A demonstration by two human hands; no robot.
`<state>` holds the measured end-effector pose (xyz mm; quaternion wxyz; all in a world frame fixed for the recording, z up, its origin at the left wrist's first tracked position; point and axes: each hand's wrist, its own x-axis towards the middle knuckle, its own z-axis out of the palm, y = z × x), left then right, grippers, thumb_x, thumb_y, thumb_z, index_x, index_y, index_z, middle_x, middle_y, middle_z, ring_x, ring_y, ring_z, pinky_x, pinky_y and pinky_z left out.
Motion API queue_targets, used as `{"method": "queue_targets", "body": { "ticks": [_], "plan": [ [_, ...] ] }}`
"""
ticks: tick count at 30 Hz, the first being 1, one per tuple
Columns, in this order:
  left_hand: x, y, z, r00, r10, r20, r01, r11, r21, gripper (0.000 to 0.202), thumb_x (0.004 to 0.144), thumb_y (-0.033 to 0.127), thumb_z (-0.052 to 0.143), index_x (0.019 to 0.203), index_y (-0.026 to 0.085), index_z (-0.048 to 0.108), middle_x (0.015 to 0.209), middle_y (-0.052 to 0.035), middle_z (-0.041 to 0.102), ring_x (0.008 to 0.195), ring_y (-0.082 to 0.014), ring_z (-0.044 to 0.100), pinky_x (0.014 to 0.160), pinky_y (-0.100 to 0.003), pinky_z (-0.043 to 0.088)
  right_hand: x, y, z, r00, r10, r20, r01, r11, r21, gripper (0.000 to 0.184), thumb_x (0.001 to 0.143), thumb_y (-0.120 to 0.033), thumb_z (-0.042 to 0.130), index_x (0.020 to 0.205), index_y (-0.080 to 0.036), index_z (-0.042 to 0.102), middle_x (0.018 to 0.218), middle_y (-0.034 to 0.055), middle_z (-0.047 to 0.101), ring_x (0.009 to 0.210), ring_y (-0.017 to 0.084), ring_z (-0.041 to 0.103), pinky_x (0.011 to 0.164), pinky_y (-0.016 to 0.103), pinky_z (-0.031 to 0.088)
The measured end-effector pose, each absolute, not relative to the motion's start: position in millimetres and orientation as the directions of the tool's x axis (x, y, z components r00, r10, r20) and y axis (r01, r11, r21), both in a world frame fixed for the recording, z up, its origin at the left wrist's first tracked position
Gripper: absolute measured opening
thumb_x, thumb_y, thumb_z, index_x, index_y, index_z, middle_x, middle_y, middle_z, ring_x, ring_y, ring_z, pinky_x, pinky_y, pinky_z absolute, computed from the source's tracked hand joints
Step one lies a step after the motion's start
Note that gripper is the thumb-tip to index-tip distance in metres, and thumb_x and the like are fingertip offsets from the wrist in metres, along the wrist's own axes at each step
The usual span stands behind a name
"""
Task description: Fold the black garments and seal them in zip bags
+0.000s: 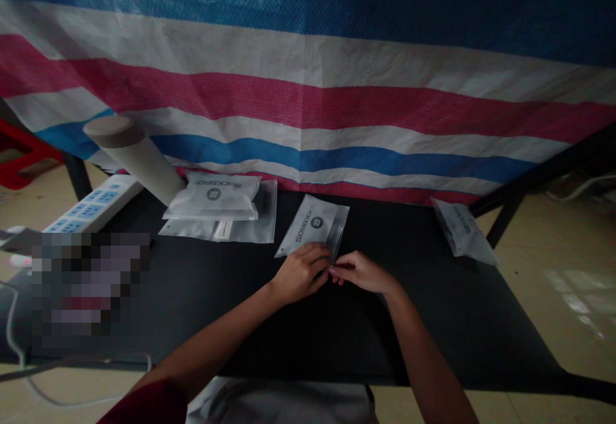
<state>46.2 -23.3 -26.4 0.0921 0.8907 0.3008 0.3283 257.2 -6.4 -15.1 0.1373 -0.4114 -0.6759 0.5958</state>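
Observation:
A clear zip bag (314, 225) with a white ROCKBROS pouch inside lies on the black table (202, 283) in front of me. My left hand (301, 272) rests with curled fingers on the bag's near edge. My right hand (360, 271) pinches the same near edge beside it, fingertips meeting the left hand's. Both hands are closed on the bag's edge.
A stack of similar bags (219, 209) lies to the left, another bag (462, 230) at the right edge. A cardboard tube (137, 154) leans at back left beside a white power strip (94, 204). A striped tarp (308, 90) hangs behind the table.

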Motion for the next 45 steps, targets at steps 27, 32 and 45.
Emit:
{"method": "queue_targets", "body": {
  "ticks": [27, 32, 45],
  "plan": [
    [56.9, -43.1, -23.4, 0.617, 0.577, 0.535, 0.492, -0.813, 0.311, 0.021, 0.093, 0.014, 0.045, 0.097, 0.015, 0.065, 0.092, -0.0067, 0.067, 0.076, -0.0161, 0.059, 0.068, -0.030, 0.048, 235.9, -3.2, -31.2, -0.194, 0.925, -0.326, 0.214, -0.284, -0.935, 0.025, 0.075, -0.042, 0.059, 0.071, -0.018, 0.059, 0.059, -0.0010, 0.056, 0.050, 0.011, 0.053, 0.040, 0.020, 0.036],
    [63.5, -55.0, -22.4, 0.623, 0.544, 0.562, 0.443, -0.838, 0.318, 0.021, 0.094, 0.016, 0.045, 0.094, 0.016, 0.066, 0.089, -0.0055, 0.069, 0.073, -0.0151, 0.060, 0.066, -0.029, 0.049, 241.7, 2.0, -33.4, -0.140, 0.939, -0.313, 0.200, -0.282, -0.938, 0.025, 0.075, -0.044, 0.060, 0.071, -0.019, 0.059, 0.061, -0.0002, 0.057, 0.054, 0.013, 0.055, 0.042, 0.021, 0.038],
    [77.7, -86.1, -20.5, 0.720, 0.398, 0.568, 0.222, -0.908, 0.355, 0.020, 0.089, 0.010, 0.047, 0.097, 0.016, 0.064, 0.087, -0.0053, 0.070, 0.073, -0.0131, 0.063, 0.066, -0.027, 0.051, 268.1, 16.4, -36.5, 0.126, 0.979, -0.163, 0.196, -0.186, -0.963, 0.028, 0.072, -0.046, 0.059, 0.073, -0.018, 0.061, 0.063, 0.0019, 0.059, 0.059, 0.017, 0.055, 0.049, 0.025, 0.040]
  ]
}}
